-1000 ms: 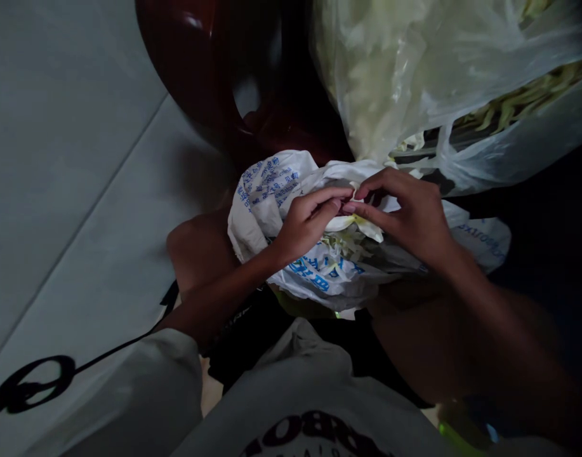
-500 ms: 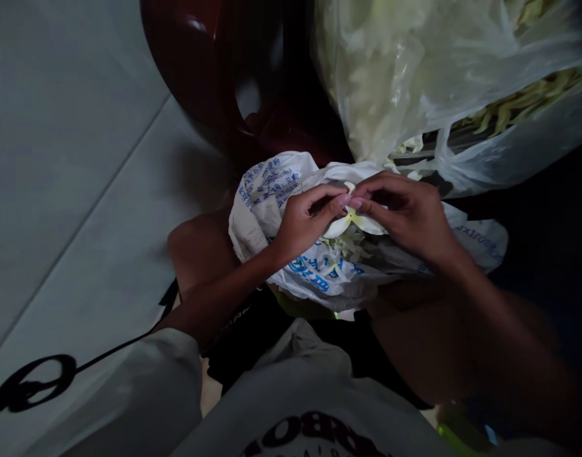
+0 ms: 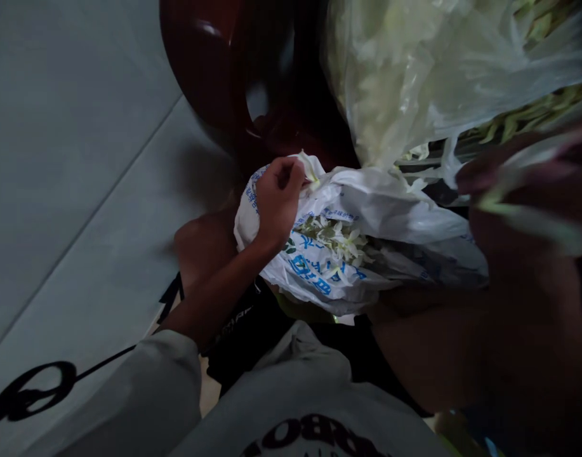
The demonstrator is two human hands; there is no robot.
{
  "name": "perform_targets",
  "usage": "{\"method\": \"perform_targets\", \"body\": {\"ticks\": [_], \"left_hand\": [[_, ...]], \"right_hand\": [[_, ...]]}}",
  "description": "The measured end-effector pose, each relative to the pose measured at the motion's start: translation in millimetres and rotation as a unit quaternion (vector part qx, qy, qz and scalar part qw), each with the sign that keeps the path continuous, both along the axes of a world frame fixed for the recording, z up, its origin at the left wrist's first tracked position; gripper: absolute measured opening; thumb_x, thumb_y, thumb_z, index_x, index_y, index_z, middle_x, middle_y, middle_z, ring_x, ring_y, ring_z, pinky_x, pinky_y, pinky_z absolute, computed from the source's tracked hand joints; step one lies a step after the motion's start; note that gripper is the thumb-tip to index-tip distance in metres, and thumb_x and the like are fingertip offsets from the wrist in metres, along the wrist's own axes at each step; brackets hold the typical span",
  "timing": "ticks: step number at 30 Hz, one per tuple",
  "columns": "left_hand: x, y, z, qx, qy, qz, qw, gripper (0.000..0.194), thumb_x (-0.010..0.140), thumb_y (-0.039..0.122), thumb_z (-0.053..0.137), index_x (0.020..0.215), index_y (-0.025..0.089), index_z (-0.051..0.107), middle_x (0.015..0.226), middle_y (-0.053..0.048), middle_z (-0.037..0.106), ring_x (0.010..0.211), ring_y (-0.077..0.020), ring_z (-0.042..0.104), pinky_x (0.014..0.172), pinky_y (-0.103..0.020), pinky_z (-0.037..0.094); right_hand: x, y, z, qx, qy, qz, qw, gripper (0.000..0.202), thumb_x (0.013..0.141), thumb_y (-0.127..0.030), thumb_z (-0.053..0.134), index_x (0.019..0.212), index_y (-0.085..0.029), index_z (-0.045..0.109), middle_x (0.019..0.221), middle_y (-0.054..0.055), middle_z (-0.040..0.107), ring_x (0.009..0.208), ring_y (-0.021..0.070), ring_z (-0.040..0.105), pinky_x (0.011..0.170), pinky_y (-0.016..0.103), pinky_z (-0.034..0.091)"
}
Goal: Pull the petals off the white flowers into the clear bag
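My left hand (image 3: 278, 197) is closed in a pinch on a small white and yellow flower piece (image 3: 311, 171) at the upper left rim of a white plastic bag (image 3: 395, 206). The bag, printed in blue, lies open between the knees, and several whitish flower pieces (image 3: 343, 240) rest inside it. Off to the right, blurred by motion, my right hand (image 3: 523, 184) has its fingers round a pale white and greenish flower piece (image 3: 523, 219), whose outline is smeared.
A large translucent bag (image 3: 390, 76) full of pale flowers fills the upper right. A dark red glossy stool or chair (image 3: 205, 63) stands at the top. Black cord (image 3: 105, 363) hangs at the lower left above the tiled floor.
My hands have moved apart, the left one to the left and the right one far to the right. The flower between them is now in separate pieces, and the bag's contents show more.
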State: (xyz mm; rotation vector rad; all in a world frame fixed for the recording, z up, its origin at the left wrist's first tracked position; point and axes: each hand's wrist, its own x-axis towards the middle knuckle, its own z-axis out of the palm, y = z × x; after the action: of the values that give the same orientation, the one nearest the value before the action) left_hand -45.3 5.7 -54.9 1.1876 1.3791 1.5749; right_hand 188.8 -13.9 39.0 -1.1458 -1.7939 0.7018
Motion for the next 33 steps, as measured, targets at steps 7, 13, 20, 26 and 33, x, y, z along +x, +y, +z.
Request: {"method": "perform_targets", "body": {"ticks": [7, 13, 20, 26, 33], "left_hand": [[16.5, -28.9, 11.0, 0.061, 0.146, -0.09, 0.983, 0.016, 0.084, 0.032, 0.054, 0.087, 0.02, 0.064, 0.081, -0.001, 0.065, 0.073, -0.0106, 0.062, 0.068, -0.022, 0.05], [23.1, -33.0, 15.7, 0.071, 0.082, -0.197, 0.974, 0.021, 0.086, 0.033, 0.051, 0.095, 0.019, 0.064, 0.091, -0.004, 0.069, 0.074, -0.0111, 0.065, 0.067, -0.022, 0.052], [21.9, -31.4, 17.6, 0.05, 0.055, -0.215, 0.974, 0.02, 0.084, 0.033, 0.054, 0.093, 0.019, 0.065, 0.089, -0.003, 0.069, 0.08, -0.0123, 0.064, 0.074, -0.024, 0.051], [24.1, -32.0, 17.9, 0.054, 0.038, -0.207, 0.976, 0.018, 0.081, 0.032, 0.06, 0.088, 0.016, 0.067, 0.083, -0.002, 0.069, 0.075, -0.01, 0.063, 0.07, -0.02, 0.05], [24.4, -30.5, 14.6, 0.052, 0.015, -0.207, 0.977, 0.016, 0.082, 0.03, 0.058, 0.087, 0.016, 0.066, 0.068, 0.001, 0.065, 0.062, -0.0074, 0.061, 0.062, -0.019, 0.049]], "right_hand": [[-33.9, -12.0, -24.7, -0.021, -0.085, 0.039, 0.995, 0.01, 0.077, -0.03, 0.065, 0.085, -0.027, 0.062, 0.084, 0.002, 0.063, 0.078, 0.0195, 0.059, 0.071, 0.036, 0.048], [-54.0, -13.3, -41.5, 0.018, -0.085, -0.006, 0.996, 0.009, 0.08, -0.032, 0.063, 0.086, -0.026, 0.064, 0.082, 0.001, 0.065, 0.075, 0.0177, 0.06, 0.071, 0.034, 0.048], [-49.7, -13.4, -42.5, 0.018, -0.076, -0.006, 0.997, 0.012, 0.078, -0.033, 0.065, 0.088, -0.026, 0.065, 0.081, 0.001, 0.067, 0.072, 0.0169, 0.061, 0.07, 0.033, 0.048], [-49.0, -12.1, -44.5, -0.044, -0.017, 0.009, 0.999, 0.016, 0.074, -0.035, 0.068, 0.085, -0.023, 0.067, 0.083, 0.001, 0.067, 0.073, 0.0154, 0.061, 0.07, 0.032, 0.049], [-47.1, -10.1, -41.5, -0.068, -0.022, 0.022, 0.997, 0.017, 0.081, -0.037, 0.06, 0.087, -0.022, 0.066, 0.082, 0.002, 0.064, 0.075, 0.0144, 0.059, 0.071, 0.029, 0.046]]}}
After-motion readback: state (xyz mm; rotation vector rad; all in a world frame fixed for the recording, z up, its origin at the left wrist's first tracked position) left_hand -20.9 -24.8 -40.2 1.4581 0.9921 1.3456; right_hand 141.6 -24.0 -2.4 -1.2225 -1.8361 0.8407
